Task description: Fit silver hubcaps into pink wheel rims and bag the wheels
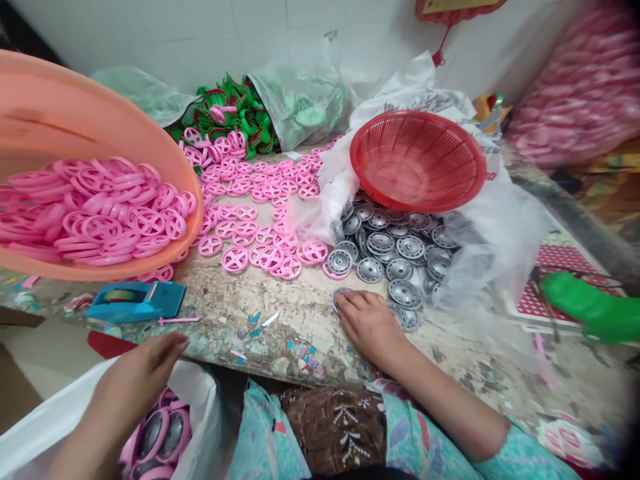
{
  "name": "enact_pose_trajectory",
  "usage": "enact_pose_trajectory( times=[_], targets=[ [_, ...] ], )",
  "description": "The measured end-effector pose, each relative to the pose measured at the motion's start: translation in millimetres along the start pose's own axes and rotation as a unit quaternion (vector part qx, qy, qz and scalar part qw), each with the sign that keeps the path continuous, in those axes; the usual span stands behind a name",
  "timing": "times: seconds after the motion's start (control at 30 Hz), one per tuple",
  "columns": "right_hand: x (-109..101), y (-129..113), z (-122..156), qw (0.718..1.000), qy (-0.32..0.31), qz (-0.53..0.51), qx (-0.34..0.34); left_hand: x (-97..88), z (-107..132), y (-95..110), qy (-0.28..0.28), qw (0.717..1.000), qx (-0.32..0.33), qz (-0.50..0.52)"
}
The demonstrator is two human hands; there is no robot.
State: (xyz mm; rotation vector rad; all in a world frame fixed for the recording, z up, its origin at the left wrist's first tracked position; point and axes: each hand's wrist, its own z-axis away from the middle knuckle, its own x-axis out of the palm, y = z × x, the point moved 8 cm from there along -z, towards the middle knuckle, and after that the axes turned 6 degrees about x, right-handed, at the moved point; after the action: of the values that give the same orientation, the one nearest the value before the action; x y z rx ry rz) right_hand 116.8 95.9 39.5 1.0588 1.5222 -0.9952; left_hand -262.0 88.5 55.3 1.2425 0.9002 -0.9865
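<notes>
My right hand [373, 327] rests on the worktop with its fingers curled over a round grey plastic disc [339, 299], whose edge shows at the fingertips. Beside and behind it lies a heap of similar grey discs [383, 243]. My left hand [145, 367] hovers over a white bag [203, 407], fingers stretched out, with nothing visible in it. Inside that bag are pink rings with grey discs fitted in them [155, 433]. Many loose pink spoked wheels [235, 259] are spread across the worktop, left of the grey discs.
At the left, a tilted orange basin [100, 267] holds more pink wheels. A red basket [420, 160] sits on the grey heap and plastic sheeting. In front are a blue tape dispenser [137, 303] and a small blade [271, 319]. A green object [585, 307] lies right.
</notes>
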Motion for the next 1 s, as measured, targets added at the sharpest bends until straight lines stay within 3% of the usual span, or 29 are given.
enact_pose_trajectory(
  times=[0.1, 0.17, 0.3, 0.43, 0.63, 0.77, 0.9, 1.0],
  targets=[
    [3, -4, 1, 1.0, 0.009, 0.022, -0.014, -0.9, -43, 56, 0.043, 0.996, 0.079, -0.019],
    [6, -4, 1, 0.999, 0.011, 0.027, -0.018, 1.4, -72, 77, 0.104, 0.989, 0.102, 0.006],
    [8, -3, 2, 0.999, 0.007, 0.036, -0.023, 15.0, -122, 87, 0.158, 0.982, 0.096, 0.033],
    [11, -3, 2, 0.999, -0.003, 0.04, -0.028, 21.5, -142, 87, 0.166, 0.981, 0.071, 0.065],
    [13, -5, 3, 0.999, 0.003, 0.024, -0.029, 19.5, -129, 79, 0.184, 0.964, 0.027, 0.192],
    [4, 12, 1, 0.996, 0.026, -0.079, -0.013, 38.3, -103, 82, 0.126, 0.925, -0.007, 0.359],
    [-17, 44, -5, 0.965, 0.096, -0.233, 0.073, 74.4, -61, 117, 0.005, 0.857, -0.028, 0.514],
    [-30, 46, -6, 0.95, 0.132, -0.267, 0.098, 101.4, -32, 152, -0.072, 0.791, -0.054, 0.605]
  ],
)
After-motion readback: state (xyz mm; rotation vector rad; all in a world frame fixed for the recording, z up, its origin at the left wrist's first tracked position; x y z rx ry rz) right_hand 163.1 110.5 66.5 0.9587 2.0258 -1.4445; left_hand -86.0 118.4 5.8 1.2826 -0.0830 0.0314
